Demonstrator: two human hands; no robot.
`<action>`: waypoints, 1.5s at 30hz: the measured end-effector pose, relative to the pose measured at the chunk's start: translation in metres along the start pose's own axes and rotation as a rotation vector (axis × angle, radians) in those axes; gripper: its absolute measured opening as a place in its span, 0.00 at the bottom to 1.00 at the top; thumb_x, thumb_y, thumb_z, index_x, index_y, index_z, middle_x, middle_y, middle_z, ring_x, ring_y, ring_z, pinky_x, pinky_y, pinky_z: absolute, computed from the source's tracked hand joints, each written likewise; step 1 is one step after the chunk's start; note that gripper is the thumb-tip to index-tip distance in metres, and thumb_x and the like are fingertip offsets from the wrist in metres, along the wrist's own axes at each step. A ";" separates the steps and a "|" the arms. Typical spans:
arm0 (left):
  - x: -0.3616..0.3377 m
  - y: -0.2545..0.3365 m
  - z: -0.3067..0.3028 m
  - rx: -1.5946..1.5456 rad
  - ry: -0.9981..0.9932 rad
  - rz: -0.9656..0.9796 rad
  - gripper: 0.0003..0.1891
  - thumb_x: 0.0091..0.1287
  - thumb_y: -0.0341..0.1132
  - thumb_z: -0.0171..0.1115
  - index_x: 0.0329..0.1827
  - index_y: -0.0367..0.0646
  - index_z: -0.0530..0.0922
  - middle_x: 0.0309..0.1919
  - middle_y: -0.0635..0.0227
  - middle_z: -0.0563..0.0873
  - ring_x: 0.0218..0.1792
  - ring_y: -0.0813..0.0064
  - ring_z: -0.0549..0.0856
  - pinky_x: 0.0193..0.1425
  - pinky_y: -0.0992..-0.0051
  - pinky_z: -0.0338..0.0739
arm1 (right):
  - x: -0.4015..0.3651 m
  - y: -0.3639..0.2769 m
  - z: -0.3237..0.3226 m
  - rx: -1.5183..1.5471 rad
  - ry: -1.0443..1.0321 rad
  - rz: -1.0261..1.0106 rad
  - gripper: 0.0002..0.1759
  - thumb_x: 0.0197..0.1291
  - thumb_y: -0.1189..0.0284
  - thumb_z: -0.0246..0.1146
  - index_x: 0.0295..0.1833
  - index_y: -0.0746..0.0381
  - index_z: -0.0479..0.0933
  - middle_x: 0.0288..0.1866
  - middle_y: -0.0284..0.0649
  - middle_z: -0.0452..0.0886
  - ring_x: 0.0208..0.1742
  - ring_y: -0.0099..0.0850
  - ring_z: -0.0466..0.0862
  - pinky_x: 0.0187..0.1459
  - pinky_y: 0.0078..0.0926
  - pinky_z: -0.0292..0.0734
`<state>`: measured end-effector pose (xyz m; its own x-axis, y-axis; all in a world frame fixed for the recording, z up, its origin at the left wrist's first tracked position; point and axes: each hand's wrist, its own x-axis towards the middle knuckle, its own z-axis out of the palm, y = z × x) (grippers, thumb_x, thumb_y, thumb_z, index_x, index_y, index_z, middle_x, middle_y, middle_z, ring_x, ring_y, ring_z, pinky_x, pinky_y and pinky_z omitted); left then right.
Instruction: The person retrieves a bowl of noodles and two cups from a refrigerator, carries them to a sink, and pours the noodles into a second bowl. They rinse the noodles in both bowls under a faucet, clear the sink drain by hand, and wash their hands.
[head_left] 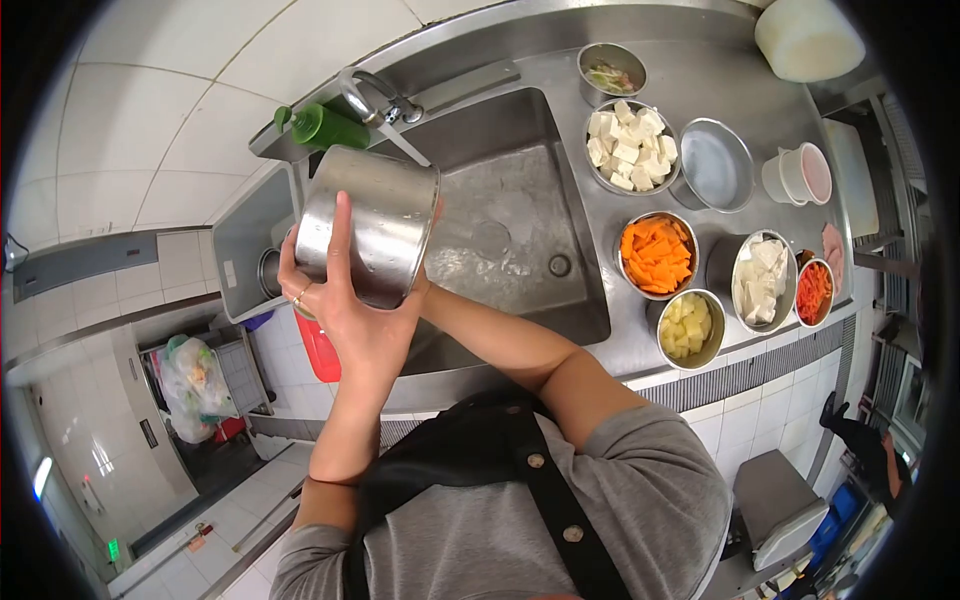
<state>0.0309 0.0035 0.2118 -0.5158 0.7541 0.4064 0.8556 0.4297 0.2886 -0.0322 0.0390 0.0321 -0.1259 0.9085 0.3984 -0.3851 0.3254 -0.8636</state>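
Note:
A stainless steel pot [368,220] is tilted over the left side of the sink [500,200], near the faucet [370,95]. My left hand [350,310] grips its near side, with the fingers spread along the metal wall. Around the other side, my right hand [422,286] holds it too; the pot hides most of those fingers. A pale stream of water runs from the spout, passing behind the pot's rim. Shallow water lies on the sink floor. What is inside the pot is hidden.
On the right counter stand metal bowls of tofu cubes [632,148], orange carrot slices [656,255], yellow potato pieces [686,325], white pieces [762,280] and red shreds [815,292]. A green bottle [328,127] stands behind the sink; a grey bin [245,235] is at left. Another person [865,445] is far right.

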 end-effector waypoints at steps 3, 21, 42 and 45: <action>0.002 0.000 -0.006 0.040 -0.009 0.019 0.49 0.39 0.33 0.77 0.73 0.57 0.69 0.62 0.48 0.63 0.66 0.52 0.59 0.68 0.54 0.59 | 0.001 -0.003 0.007 0.015 0.001 -0.006 0.48 0.57 0.42 0.61 0.74 0.59 0.55 0.71 0.49 0.54 0.74 0.49 0.52 0.74 0.49 0.50; 0.010 -0.006 -0.004 -0.019 0.066 -0.027 0.51 0.41 0.31 0.77 0.75 0.53 0.65 0.63 0.44 0.60 0.67 0.48 0.58 0.70 0.54 0.56 | 0.023 0.000 0.017 0.096 0.027 -0.033 0.49 0.56 0.42 0.63 0.74 0.59 0.56 0.70 0.51 0.57 0.72 0.52 0.57 0.72 0.51 0.52; -0.020 -0.174 0.250 -2.049 -0.516 -1.269 0.37 0.58 0.29 0.56 0.73 0.37 0.55 0.70 0.45 0.63 0.68 0.36 0.66 0.60 0.22 0.65 | 0.176 0.097 -0.024 -1.133 -1.530 0.222 0.17 0.55 0.69 0.59 0.46 0.66 0.84 0.42 0.54 0.86 0.42 0.46 0.86 0.45 0.42 0.80; -0.018 -0.189 0.265 -2.009 -0.599 -1.247 0.37 0.59 0.28 0.56 0.74 0.42 0.55 0.70 0.47 0.64 0.67 0.37 0.68 0.58 0.22 0.66 | 0.192 0.060 -0.014 -1.209 -1.685 0.278 0.16 0.52 0.71 0.63 0.45 0.66 0.84 0.41 0.53 0.86 0.41 0.43 0.87 0.42 0.40 0.81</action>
<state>-0.1099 0.0403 -0.0799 -0.1618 0.7852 -0.5977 -0.9297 0.0818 0.3591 -0.0666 0.2365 0.0520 -0.8462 0.1130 -0.5208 0.3490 0.8561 -0.3812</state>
